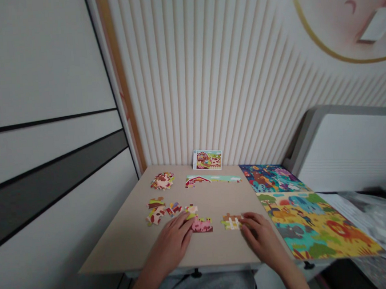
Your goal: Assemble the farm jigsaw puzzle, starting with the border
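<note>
My left hand (pixel 176 237) lies palm down on the table, its fingers stretched over the left edge of a joined pink jigsaw section (pixel 202 226). The fingers hide part of that section. My right hand (pixel 260 233) bends its fingers and thumb around the right end of a smaller joined section with a white fence (pixel 231 221). A gap of bare table separates the two sections. Loose jigsaw pieces (pixel 156 215) lie beyond my left hand, with a colourful piece (pixel 174 209) close to its fingers.
At the back left sits a heap of jigsaw pieces (pixel 162 181). A joined strip with a barn roof and sky (pixel 215 178) lies before an upright picture card (pixel 207 160). Two finished puzzles, a dark blue one (pixel 272 178) and a yellow animal one (pixel 316 224), cover the table's right side.
</note>
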Demonstrator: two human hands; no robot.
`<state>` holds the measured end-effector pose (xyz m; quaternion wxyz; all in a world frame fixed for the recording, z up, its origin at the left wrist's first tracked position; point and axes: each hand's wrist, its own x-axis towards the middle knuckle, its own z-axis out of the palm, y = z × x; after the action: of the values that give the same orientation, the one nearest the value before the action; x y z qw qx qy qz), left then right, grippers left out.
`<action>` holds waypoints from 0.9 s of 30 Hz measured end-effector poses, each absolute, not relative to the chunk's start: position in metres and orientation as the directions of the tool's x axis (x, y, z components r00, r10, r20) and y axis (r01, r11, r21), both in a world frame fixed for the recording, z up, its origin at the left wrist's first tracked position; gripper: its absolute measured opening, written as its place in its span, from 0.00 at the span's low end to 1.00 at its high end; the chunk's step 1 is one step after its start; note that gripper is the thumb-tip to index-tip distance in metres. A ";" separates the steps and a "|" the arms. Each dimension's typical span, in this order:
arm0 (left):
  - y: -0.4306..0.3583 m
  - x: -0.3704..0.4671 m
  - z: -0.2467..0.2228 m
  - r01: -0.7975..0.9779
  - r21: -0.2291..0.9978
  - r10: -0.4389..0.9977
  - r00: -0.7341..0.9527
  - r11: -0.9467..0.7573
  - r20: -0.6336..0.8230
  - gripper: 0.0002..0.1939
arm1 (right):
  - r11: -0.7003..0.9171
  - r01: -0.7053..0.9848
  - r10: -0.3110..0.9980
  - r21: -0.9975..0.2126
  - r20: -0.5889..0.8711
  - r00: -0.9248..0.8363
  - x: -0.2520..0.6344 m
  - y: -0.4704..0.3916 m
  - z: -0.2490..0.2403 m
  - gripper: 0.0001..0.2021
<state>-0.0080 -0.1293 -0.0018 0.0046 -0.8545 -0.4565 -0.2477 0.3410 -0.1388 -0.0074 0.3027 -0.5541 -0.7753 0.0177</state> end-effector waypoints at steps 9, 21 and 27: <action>-0.134 -0.012 -0.004 0.756 0.223 0.752 0.481 -0.616 0.450 0.16 | 0.337 0.888 0.858 -0.312 0.490 -0.153 0.340 -0.142 -0.018 0.13; -0.134 -0.012 -0.002 0.750 0.208 0.738 0.489 -0.628 0.466 0.17 | 0.355 0.877 0.859 -0.325 0.484 -0.168 0.338 -0.143 -0.011 0.13; -0.130 -0.013 -0.010 0.757 0.179 0.733 0.500 -0.629 0.462 0.17 | 0.339 0.880 0.865 -0.333 0.478 -0.153 0.335 -0.144 -0.008 0.13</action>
<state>-0.0134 -0.1303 -0.0097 0.0236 -0.8656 -0.4302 -0.2552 0.3351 -0.1439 -0.0082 0.3058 -0.5746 -0.7591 -0.0121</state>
